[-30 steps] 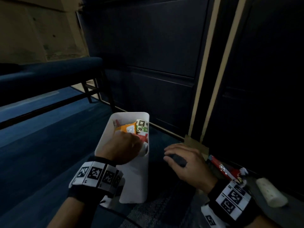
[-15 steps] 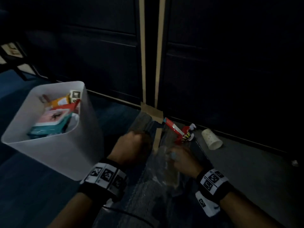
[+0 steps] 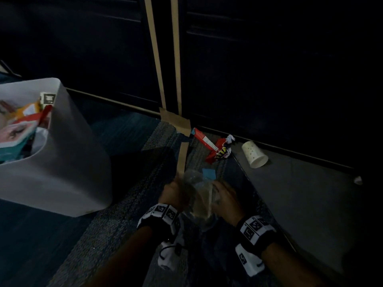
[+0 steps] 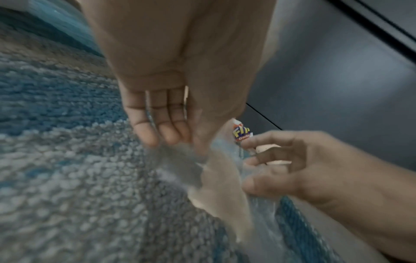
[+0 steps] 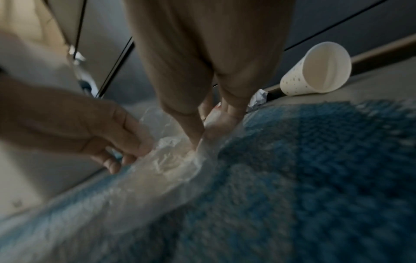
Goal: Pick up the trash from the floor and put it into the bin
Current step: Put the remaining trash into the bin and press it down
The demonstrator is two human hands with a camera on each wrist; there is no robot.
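Observation:
A crumpled clear plastic bag (image 3: pixel 199 195) hangs between both hands just above the carpet. My left hand (image 3: pixel 176 193) pinches its left edge between thumb and fingers (image 4: pixel 162 131). My right hand (image 3: pixel 226 197) pinches its other side, fingertips (image 5: pixel 198 140) pressed into the plastic (image 5: pixel 157 169). The white bin (image 3: pixel 68 162), filled with colourful packaging, stands to the left. A red wrapper (image 3: pixel 207 141), a crumpled snack wrapper (image 3: pixel 223 151), a blue scrap (image 3: pixel 208 172) and a white paper cup (image 3: pixel 255 154) lie on the floor beyond the hands.
Dark cabinet doors (image 3: pixel 269 69) with tan tape strips (image 3: pixel 176 59) close off the far side. Blue-grey carpet (image 3: pixel 128 204) meets a smooth grey floor (image 3: pixel 300 193) on the right. A small white scrap (image 3: pixel 358 180) lies by the far right baseboard.
The view swung right, away from the bin. My left hand left the bin and joined the right hand on the clear plastic bag, which both hands now hold.

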